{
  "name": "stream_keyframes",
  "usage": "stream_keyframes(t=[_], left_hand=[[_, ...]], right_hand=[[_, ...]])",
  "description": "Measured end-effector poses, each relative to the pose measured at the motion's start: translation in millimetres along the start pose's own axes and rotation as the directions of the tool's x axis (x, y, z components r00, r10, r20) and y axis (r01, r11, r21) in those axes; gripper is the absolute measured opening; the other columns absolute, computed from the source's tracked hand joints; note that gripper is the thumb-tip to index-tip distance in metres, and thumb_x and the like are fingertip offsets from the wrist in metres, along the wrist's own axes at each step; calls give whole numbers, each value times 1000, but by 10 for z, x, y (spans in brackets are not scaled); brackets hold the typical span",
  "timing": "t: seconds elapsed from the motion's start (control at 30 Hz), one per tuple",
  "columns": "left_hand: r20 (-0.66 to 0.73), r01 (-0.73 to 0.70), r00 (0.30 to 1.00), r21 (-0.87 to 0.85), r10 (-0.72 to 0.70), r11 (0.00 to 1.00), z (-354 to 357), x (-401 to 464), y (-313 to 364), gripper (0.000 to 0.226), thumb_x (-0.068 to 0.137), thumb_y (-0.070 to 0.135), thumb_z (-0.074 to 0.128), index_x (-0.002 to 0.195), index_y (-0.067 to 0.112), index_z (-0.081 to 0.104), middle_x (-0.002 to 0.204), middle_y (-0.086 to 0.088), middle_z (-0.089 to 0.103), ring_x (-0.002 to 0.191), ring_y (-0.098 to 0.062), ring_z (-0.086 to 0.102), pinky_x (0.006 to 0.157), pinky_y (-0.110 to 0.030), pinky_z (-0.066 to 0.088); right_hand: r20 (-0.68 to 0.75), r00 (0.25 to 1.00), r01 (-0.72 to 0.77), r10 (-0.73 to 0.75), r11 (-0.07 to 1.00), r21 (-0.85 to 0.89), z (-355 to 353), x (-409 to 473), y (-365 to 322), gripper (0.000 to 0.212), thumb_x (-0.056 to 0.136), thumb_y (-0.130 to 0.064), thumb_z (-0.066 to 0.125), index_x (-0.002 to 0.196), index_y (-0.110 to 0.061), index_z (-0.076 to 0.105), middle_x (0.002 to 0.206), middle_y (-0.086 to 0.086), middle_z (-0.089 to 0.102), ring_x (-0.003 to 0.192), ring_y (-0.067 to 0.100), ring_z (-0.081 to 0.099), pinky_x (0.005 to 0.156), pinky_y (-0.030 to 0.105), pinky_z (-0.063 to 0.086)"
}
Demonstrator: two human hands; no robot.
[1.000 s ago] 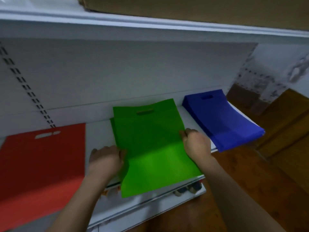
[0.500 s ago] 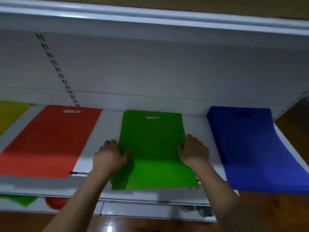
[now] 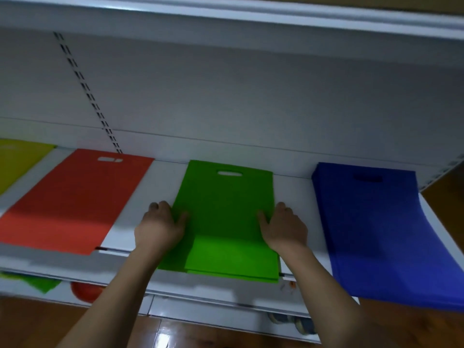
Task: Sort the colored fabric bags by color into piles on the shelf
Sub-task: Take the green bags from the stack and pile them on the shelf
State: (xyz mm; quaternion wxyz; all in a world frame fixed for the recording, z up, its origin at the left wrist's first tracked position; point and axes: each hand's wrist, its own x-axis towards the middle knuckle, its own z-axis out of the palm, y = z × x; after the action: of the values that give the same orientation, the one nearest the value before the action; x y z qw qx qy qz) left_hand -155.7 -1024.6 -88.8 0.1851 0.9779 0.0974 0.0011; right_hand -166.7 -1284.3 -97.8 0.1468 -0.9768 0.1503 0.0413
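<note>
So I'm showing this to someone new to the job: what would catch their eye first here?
The bright piles in a row on the white shelf: the green pile in the middle, the red pile to its left, the blue pile to its right, drooping over the front edge. Next, the left hand and right hand at the green pile's two side edges.
</note>
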Motion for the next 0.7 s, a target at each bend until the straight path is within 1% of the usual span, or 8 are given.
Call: stream_keyframes(t=[0.17, 0.23, 0.3, 0.37, 0.43, 0.5, 0.6, 0.7], left_hand=[[-7, -36, 999, 2, 36, 999, -96, -39, -79, 50, 88, 42, 64, 115, 1, 55, 114, -19, 54, 101, -40, 57, 78, -45, 48], [-48, -67, 997, -8, 67, 998, -222, -69, -171, 46, 87, 41, 65, 114, 4, 59, 109, -18, 60, 99, -38, 59, 74, -44, 49], [-95, -89, 992, 10, 89, 996, -385, -136, -328, 40, 86, 43, 64, 108, 9, 64, 101, -13, 64, 95, -35, 60, 72, -40, 50], [-138, -82, 987, 35, 86, 996, -574, -231, -560, 38, 86, 47, 61, 105, 14, 65, 96, -9, 65, 94, -32, 60, 72, -39, 49], [-165, -47, 985, 59, 57, 997, -771, -340, -861, 44, 84, 53, 52, 104, 16, 64, 94, -6, 65, 93, -32, 59, 72, -40, 48], [-192, 29, 981, 59, -17, 998, -982, -480, -1214, 45, 85, 55, 50, 105, 17, 63, 96, -5, 65, 93, -30, 59, 73, -40, 49], [-264, 152, 955, 37, -138, 988, -1293, -722, -1799, 37, 89, 51, 56, 109, 20, 62, 97, 0, 65, 94, -23, 59, 75, -36, 49], [-314, 288, 912, 26, -266, 957, -1603, -940, -2405, 38, 90, 54, 53, 111, 24, 61, 99, 4, 64, 96, -19, 58, 77, -36, 50]], right_hand=[[58, 998, -43, 40, 997, 59, -138, -37, -31, 55, 95, -56, 40, 122, -8, 40, 120, 13, 53, 105, 31, 56, 80, 36, 46], [43, 999, -27, 28, 1000, -16, -248, -92, -143, 58, 93, -57, 42, 124, -8, 40, 123, 13, 51, 111, 30, 52, 88, 39, 45], [-21, 999, 39, -41, 994, -105, -317, -182, -384, 58, 91, -58, 44, 124, -10, 44, 123, 11, 51, 114, 29, 50, 91, 39, 42], [-93, 983, 152, -161, 984, -93, -308, -314, -777, 54, 88, -54, 52, 119, -10, 50, 117, 12, 55, 110, 31, 52, 88, 38, 41], [-179, 929, 329, -323, 944, 3, -225, -479, -1266, 49, 81, -48, 61, 108, -7, 58, 102, 16, 60, 96, 35, 58, 80, 40, 46], [-260, 840, 509, -477, 858, 68, -115, -673, -1782, 45, 73, -45, 64, 97, -7, 63, 89, 16, 61, 86, 36, 60, 72, 41, 48], [-187, 759, 648, -623, 749, 135, 53, -1030, -2576, 43, 78, -48, 63, 105, -15, 63, 100, 11, 62, 97, 33, 56, 82, 41, 45], [-165, 658, 753, -734, 643, 143, 282, -1363, -3265, 43, 80, -52, 61, 110, -21, 59, 107, 6, 59, 104, 29, 52, 87, 41, 40]])
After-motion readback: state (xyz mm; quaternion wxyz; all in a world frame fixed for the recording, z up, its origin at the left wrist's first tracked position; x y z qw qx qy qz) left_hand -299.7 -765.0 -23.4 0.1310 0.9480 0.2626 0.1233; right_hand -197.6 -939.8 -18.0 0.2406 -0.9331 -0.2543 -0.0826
